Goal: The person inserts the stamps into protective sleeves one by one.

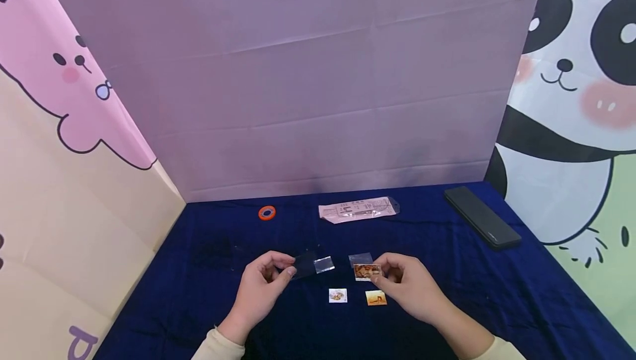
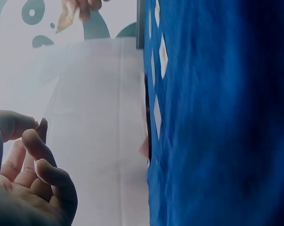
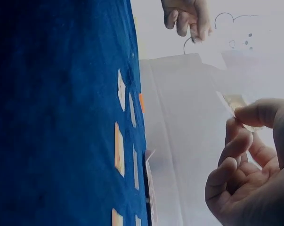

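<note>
My left hand [image 1: 263,285] pinches a clear plastic sleeve [image 1: 305,265] between thumb and forefinger, raised above the cloth; it is barely visible in the left wrist view. My right hand [image 1: 408,282] pinches a small brown picture stamp [image 1: 366,272] by its right edge, also lifted. In the right wrist view this stamp [image 3: 235,100] stands out from the fingertips. Below the hands lie a pale stamp [image 1: 338,295] and an orange-yellow stamp [image 1: 376,298]. Small clear sleeves lie farther back, one shiny sleeve [image 1: 324,264] and another sleeve [image 1: 360,258] partly behind the held stamp.
A dark blue cloth [image 1: 199,294] covers the table. Toward the back lie an orange tape roll [image 1: 266,213] and a pink-white packet [image 1: 358,210]. A dark grey flat case [image 1: 482,216] lies at the right. Another stamp [image 3: 117,219] shows low in the right wrist view.
</note>
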{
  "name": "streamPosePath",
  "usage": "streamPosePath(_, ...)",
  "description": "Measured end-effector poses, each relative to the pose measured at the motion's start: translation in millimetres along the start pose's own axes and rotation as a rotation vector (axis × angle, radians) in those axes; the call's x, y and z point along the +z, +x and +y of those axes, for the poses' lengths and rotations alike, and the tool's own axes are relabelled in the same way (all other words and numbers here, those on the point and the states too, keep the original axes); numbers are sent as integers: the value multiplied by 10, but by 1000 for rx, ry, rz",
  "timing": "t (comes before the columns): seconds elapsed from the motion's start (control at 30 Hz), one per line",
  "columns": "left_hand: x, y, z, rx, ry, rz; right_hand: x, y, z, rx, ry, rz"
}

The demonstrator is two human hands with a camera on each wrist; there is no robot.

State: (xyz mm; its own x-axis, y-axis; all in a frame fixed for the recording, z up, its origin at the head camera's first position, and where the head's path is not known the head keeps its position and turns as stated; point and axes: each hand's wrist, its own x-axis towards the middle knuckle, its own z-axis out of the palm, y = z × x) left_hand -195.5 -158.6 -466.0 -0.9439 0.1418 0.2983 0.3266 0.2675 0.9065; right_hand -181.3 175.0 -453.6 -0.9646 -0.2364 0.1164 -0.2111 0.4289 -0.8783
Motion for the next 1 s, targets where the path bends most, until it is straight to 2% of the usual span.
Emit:
streamPosePath(0.23, 201, -66, 112, -47, -46, -35, 27, -2, 64, 12, -5, 16)
streamPosePath(0.47, 362, -48, 165, -54, -41, -82, 19, 10, 98, 1, 27, 45)
streamPosePath(0.8, 488, -27, 34, -47, -14, -109, 76, -11, 152, -27, 63, 87)
streamPosePath(1.0, 536, -30, -36, -52, -5, -137, 128, -9, 186, -49, 4, 109)
